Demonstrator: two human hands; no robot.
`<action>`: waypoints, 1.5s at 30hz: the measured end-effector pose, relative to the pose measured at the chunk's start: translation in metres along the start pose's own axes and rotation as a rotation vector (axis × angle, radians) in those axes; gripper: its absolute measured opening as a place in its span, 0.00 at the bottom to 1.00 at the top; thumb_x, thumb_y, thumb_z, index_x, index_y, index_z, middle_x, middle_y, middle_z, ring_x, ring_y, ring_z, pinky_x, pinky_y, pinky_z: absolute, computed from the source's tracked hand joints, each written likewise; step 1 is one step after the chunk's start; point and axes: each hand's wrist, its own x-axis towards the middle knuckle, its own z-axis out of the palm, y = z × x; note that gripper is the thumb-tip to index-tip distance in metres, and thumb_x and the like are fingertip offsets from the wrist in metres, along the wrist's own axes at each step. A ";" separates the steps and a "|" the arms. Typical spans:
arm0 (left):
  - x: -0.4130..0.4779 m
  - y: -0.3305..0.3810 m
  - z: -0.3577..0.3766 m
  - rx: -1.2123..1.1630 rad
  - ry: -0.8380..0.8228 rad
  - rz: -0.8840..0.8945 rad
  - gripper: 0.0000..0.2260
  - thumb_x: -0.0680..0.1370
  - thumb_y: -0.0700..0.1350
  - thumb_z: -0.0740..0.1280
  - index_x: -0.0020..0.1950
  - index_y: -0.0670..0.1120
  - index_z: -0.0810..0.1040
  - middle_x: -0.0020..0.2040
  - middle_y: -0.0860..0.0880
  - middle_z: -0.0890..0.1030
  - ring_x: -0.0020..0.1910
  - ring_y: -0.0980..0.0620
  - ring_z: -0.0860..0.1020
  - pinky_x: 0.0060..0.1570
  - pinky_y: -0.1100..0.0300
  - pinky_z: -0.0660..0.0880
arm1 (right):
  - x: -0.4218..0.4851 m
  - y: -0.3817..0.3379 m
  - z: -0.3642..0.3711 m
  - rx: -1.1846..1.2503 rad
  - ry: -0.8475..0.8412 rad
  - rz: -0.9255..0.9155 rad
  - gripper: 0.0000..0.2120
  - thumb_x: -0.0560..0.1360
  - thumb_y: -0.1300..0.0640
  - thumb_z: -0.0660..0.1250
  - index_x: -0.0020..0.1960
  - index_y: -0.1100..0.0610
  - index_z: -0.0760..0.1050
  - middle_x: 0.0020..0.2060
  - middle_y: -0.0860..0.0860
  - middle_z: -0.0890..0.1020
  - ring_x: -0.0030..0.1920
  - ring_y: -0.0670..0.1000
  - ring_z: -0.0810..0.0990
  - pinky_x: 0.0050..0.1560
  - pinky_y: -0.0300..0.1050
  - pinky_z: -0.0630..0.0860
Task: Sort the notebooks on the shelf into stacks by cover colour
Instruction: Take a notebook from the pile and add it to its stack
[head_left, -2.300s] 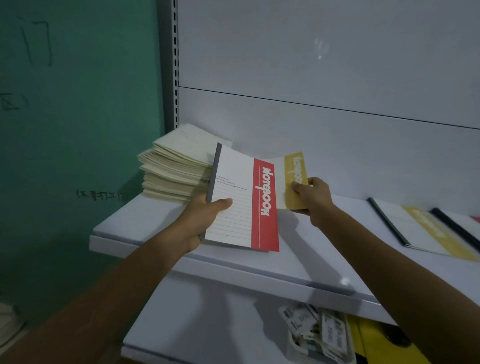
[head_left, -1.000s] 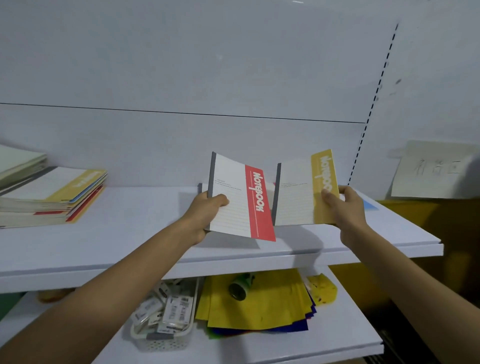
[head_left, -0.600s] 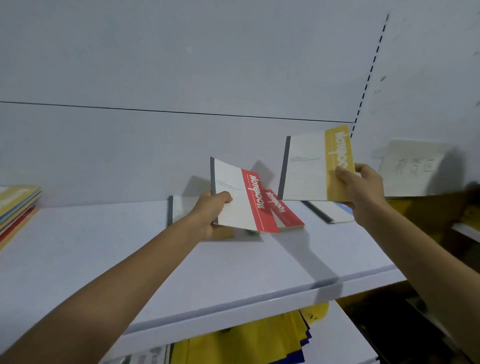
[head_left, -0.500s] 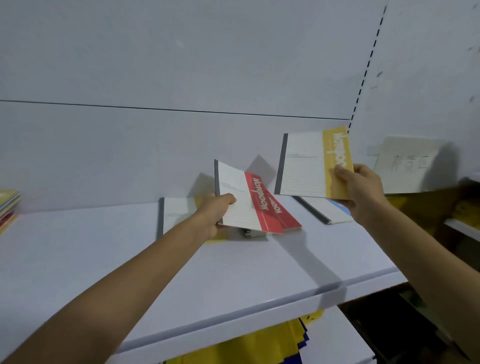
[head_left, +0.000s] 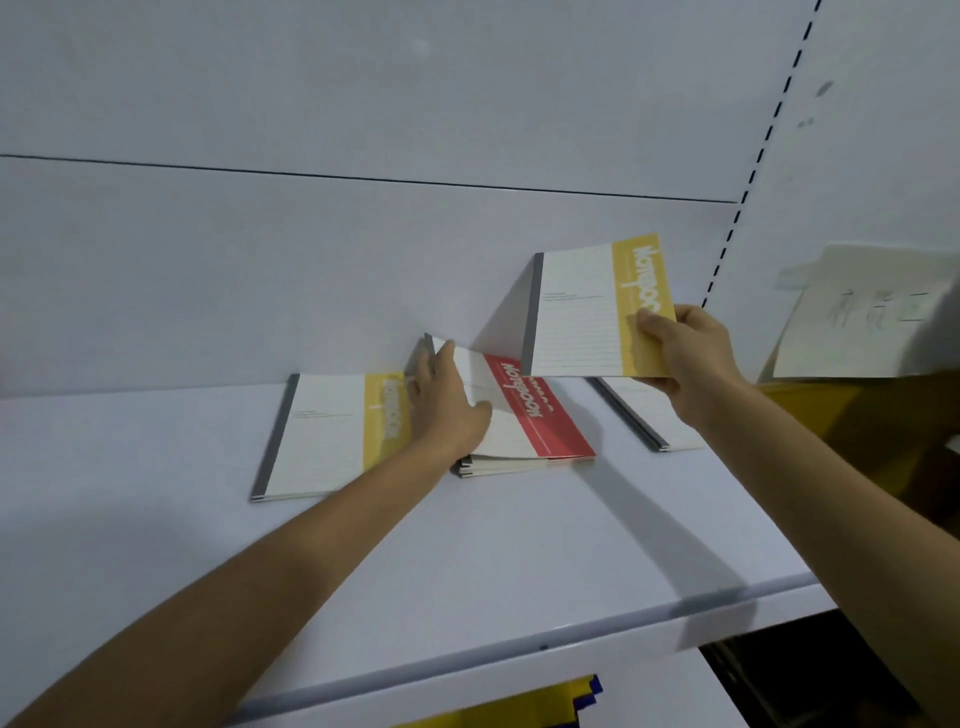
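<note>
Yellow sheets with blue edges show at the bottom, below the front lip of the white shelf. On this shelf, left of the middle, one flat yellow notebook lies alone, its grey spine to the left. Just beside it the left hand holds the red notebook: the thumb presses on the cover, the fingers go along the spine side and cover part of the flat one's yellow band. The red notebook rests on a low stack, its spine side a little raised. To the right another notebook lies flat; the right arm hides its cover colour. Above, the right hand pinches the raised yellow notebook at its yellow band, and its lower edge hides the far corner of the red one. Behind stands the white back panel, with a paper note at the far right
</note>
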 end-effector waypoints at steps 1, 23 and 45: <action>-0.003 0.001 0.001 0.100 0.016 0.046 0.32 0.76 0.42 0.68 0.76 0.48 0.56 0.78 0.45 0.48 0.76 0.45 0.48 0.73 0.51 0.53 | 0.002 0.002 0.000 0.010 -0.006 0.011 0.04 0.77 0.59 0.66 0.47 0.55 0.70 0.43 0.51 0.79 0.40 0.49 0.79 0.31 0.43 0.77; -0.022 -0.003 0.004 0.475 -0.436 0.551 0.22 0.79 0.56 0.61 0.74 0.57 0.64 0.74 0.59 0.64 0.75 0.54 0.58 0.70 0.60 0.56 | 0.008 0.016 -0.010 0.155 -0.288 0.202 0.04 0.77 0.61 0.66 0.47 0.58 0.71 0.43 0.54 0.81 0.40 0.51 0.81 0.34 0.44 0.77; -0.052 -0.060 -0.151 -0.430 0.071 -0.147 0.07 0.80 0.42 0.62 0.48 0.54 0.75 0.45 0.54 0.80 0.44 0.56 0.78 0.43 0.62 0.76 | -0.079 0.048 0.155 -0.198 -0.604 0.212 0.09 0.76 0.61 0.66 0.54 0.64 0.74 0.44 0.57 0.80 0.37 0.56 0.82 0.40 0.50 0.82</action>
